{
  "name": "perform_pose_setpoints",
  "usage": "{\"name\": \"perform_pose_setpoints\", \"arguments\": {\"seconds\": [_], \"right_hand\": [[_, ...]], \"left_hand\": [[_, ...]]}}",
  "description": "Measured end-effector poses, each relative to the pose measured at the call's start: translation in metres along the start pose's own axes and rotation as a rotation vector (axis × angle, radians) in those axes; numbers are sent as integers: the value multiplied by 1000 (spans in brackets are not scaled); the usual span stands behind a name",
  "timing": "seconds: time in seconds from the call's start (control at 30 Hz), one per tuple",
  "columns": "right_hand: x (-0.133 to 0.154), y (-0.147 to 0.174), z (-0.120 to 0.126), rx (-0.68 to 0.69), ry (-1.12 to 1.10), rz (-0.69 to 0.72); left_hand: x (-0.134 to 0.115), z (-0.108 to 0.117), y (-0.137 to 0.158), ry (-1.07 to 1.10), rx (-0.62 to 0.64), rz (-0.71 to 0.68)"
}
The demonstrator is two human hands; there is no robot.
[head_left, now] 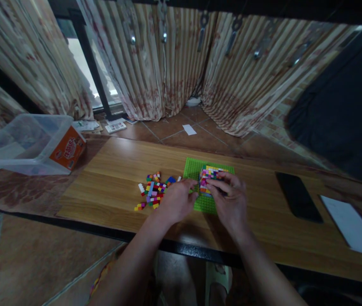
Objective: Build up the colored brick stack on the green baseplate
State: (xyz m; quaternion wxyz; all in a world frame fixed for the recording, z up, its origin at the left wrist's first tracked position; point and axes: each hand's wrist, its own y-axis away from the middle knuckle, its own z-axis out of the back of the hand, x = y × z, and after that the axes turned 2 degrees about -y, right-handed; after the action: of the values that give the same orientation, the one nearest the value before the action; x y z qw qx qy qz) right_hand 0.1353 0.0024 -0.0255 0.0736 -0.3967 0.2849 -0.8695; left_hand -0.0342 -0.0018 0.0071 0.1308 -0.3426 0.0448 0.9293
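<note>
A multicoloured structure of toy building bricks (209,173) stands on a green studded baseplate (209,207). My right hand (230,199) is closed at its right and near side, with thumb and fingers against the bricks; any single brick between the fingertips is too small to make out. My left hand (179,200) hovers over the baseplate's left edge, close to the structure. Its thumb and forefinger are apart and hold nothing visible. Just left of that hand lies a pile of loose bricks (155,187) in many colours, partly hidden by the hand.
The wooden table (104,187) carries a black phone (298,196) and a white sheet (353,223) on the right. A clear plastic bin (24,168) with an orange label stands at the left. Striped curtains (155,76) hang beyond the table.
</note>
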Motion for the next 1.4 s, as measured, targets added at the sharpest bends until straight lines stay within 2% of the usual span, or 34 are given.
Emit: {"name": "perform_pose_setpoints", "arguments": {"seconds": [0.37, 0.83, 1.4], "right_hand": [[-3, -2, -5, -30, -33, -17], [-11, 3, -5, -17, -52, 49], [-5, -1, -4, -27, -134, -48]], "left_hand": [[-1, -6, 0, -45, 30, -81], [-2, -9, 1, -80, 15, -77], [-4, -7, 2, -68, 30, -66]]}}
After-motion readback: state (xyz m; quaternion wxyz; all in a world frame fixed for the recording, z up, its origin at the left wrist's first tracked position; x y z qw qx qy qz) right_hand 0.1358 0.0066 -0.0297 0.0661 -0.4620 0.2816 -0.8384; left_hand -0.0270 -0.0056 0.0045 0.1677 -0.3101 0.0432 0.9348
